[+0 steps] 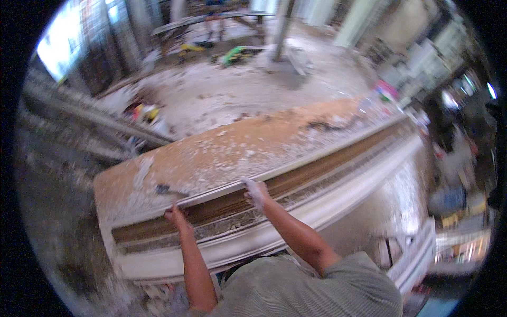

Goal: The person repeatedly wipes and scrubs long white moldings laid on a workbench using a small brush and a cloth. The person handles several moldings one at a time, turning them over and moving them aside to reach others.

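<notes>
A long mould-like frame with white edges lies slantwise across the table before me, with a brown wood-like channel along its inside. Along its far side runs a narrow white strip. My left hand grips the near edge of this strip, its fingers closed. Further right, my right hand is closed on the same strip, its fingers coated or covered with something white. A small dark-headed tool lies just beyond the strip, near my left hand.
The orange-brown tabletop carries scattered white flakes. Wooden beams stand at the left. Behind are a bench, a post and a green object on the floor. White mouldings rest at the lower right.
</notes>
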Demonstrator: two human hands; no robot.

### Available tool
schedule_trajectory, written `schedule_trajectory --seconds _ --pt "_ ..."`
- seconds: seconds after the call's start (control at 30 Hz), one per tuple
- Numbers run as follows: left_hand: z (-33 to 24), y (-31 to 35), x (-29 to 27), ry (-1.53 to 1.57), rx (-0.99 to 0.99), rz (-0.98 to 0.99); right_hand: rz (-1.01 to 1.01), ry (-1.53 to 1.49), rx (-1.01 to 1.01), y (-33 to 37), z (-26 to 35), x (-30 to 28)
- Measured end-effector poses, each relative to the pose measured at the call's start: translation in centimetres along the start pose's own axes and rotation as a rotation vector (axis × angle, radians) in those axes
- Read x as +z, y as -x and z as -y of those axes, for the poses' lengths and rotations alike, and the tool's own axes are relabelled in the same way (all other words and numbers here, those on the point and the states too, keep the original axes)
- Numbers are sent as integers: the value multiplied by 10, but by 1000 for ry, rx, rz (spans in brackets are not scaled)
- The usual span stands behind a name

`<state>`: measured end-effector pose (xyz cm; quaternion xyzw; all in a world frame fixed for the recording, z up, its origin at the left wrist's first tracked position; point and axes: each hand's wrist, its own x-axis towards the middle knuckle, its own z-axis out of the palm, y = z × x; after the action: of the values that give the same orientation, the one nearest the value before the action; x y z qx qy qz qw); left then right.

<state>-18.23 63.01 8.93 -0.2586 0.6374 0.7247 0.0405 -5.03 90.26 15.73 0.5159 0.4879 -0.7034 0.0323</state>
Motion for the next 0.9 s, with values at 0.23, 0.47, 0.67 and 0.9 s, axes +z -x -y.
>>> schedule_trajectory --seconds 0.23,0.47,0.67,0.9 --pt "-20 21 20 -289 107 -214 -174 -20 -439 -50 -23 -234" --pt "-15 53 10 -187 53 -232 -551 -272 -257 -120 15 -488" --pt "-11 62 -15 -166 28 -124 -668 -105 -271 -184 20 -547" --pt "-38 48 -27 -268 162 -251 -770 522 -395 -133 54 -545"
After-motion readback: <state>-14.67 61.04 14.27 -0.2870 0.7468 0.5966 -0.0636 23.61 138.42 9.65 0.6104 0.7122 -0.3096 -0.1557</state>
